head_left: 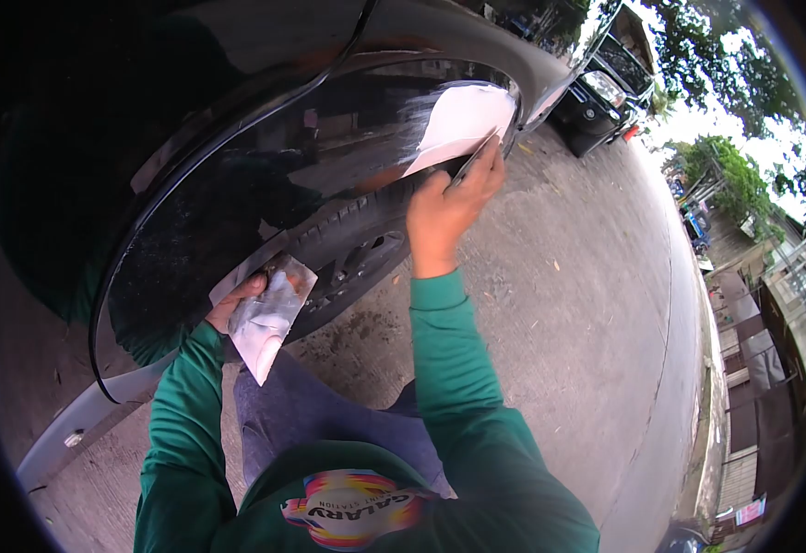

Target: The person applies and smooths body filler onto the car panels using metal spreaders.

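My right hand (456,207) grips a thin flat spreader (473,158) against the lower edge of a pale pinkish-white filler patch (466,120). That patch lies on the glossy black car panel (237,184), above the wheel arch. Lower on the left, my left hand (242,300) is closed on a flat mixing plate (269,318) with pale filler smeared over it. The plate is tilted and hangs beside the wheel (352,263).
Concrete ground (569,304) stretches below and to the right of the car. Another dark vehicle (597,101) is parked at the upper right. My knees (329,415) are bent under my arms. Buildings and trees line the far right.
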`<state>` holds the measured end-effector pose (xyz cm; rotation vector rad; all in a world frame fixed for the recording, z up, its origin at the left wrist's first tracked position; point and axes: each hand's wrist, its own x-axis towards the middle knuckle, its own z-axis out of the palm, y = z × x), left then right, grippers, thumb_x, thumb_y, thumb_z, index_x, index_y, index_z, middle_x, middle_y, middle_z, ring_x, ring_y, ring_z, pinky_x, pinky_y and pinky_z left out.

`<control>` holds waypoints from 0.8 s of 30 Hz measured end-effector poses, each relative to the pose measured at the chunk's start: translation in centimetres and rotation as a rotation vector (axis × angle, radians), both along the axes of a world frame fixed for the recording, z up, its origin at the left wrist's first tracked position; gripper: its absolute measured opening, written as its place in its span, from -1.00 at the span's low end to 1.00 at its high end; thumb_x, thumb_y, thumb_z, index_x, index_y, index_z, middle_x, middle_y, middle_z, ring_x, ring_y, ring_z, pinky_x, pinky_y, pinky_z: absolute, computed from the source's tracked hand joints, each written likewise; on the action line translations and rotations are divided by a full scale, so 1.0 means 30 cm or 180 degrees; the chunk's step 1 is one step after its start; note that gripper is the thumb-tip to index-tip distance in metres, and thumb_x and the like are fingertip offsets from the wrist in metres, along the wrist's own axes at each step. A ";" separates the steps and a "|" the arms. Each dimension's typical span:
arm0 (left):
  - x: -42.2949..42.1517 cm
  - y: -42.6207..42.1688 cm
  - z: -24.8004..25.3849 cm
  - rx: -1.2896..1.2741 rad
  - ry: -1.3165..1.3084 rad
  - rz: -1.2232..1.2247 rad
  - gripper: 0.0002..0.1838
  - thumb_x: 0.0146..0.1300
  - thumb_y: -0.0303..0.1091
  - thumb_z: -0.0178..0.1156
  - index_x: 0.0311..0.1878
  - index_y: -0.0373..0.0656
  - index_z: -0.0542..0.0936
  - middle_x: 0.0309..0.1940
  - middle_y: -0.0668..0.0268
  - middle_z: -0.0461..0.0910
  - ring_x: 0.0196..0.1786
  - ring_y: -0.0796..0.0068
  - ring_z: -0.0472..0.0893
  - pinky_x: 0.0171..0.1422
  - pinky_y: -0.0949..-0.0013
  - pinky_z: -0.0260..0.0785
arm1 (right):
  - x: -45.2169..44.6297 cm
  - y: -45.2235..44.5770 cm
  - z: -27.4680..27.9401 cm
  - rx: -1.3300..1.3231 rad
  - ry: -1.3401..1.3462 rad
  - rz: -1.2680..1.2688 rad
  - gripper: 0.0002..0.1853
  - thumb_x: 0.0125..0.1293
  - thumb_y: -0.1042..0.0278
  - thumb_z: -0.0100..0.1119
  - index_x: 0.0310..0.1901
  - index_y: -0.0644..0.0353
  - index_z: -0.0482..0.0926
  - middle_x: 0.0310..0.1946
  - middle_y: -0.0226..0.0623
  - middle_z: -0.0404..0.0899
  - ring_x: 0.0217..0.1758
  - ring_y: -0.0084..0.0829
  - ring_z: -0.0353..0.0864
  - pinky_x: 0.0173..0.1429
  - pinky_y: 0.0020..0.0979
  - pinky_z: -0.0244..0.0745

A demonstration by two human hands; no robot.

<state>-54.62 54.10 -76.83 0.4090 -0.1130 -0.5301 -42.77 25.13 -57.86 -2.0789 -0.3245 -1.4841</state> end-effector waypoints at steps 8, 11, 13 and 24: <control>0.007 -0.020 0.025 -0.0097 -0.0220 0.0180 -0.11 0.45 -0.32 0.64 0.75 -0.23 0.41 0.29 0.00 0.82 0.29 0.10 0.87 0.50 0.03 0.76 | -0.118 0.087 0.002 -0.0270 0.0005 0.0277 -0.01 0.23 0.64 0.07 0.79 0.57 0.17 0.66 0.44 0.22 0.66 0.41 0.25 0.81 0.20 0.09; 0.005 -0.036 0.055 -0.0020 -0.0475 0.0403 -0.05 0.44 -0.33 0.64 0.79 -0.21 0.36 0.29 0.00 0.82 0.29 0.10 0.87 0.50 0.04 0.77 | -0.160 0.119 -0.009 -0.0237 0.0032 0.0411 0.00 0.23 0.63 0.07 0.79 0.58 0.16 0.68 0.43 0.21 0.67 0.40 0.25 0.81 0.20 0.09; 0.006 -0.035 0.051 -0.0038 -0.0507 0.0437 -0.03 0.44 -0.33 0.64 0.81 -0.20 0.35 0.29 0.00 0.82 0.30 0.10 0.87 0.50 0.04 0.77 | -0.189 0.138 -0.015 -0.0233 0.0078 0.0452 0.00 0.23 0.61 0.08 0.79 0.58 0.15 0.69 0.42 0.19 0.67 0.38 0.25 0.80 0.20 0.10; -0.003 -0.044 0.105 0.0165 -0.0895 0.0597 -0.15 0.42 -0.40 0.62 0.72 -0.20 0.47 0.20 0.10 0.82 0.29 0.19 0.85 0.51 0.10 0.73 | -0.339 0.189 -0.042 -0.0523 0.0084 0.1021 -0.02 0.19 0.61 0.05 0.76 0.58 0.24 0.66 0.41 0.27 0.70 0.40 0.31 0.83 0.18 0.14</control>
